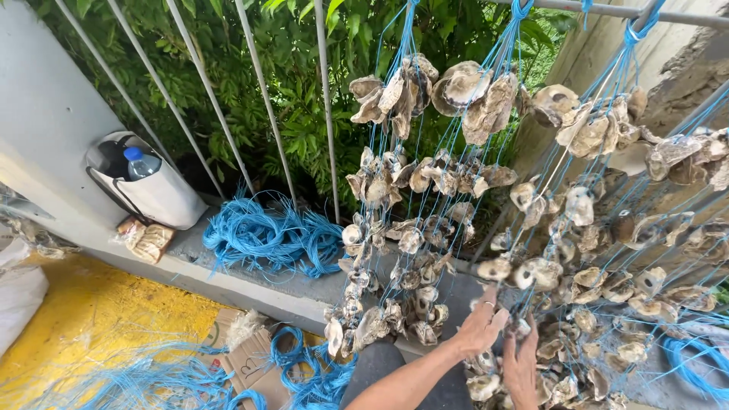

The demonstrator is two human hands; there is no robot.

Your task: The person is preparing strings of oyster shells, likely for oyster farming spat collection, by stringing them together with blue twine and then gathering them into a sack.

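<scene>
Head view showed both hands low at the oyster strings: left hand (480,328) pinching a shell strand, right hand (521,363) with fingers closed on another, many strings of oyster shells (425,190) already hanging from the rail (607,11), while loose blue cord (266,235) lay unused behind.

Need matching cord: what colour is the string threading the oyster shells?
Bright blue string, clearest in the head view.

Bare forearms, no sleeves, ring on left hand (480,328), dark trousers
</scene>
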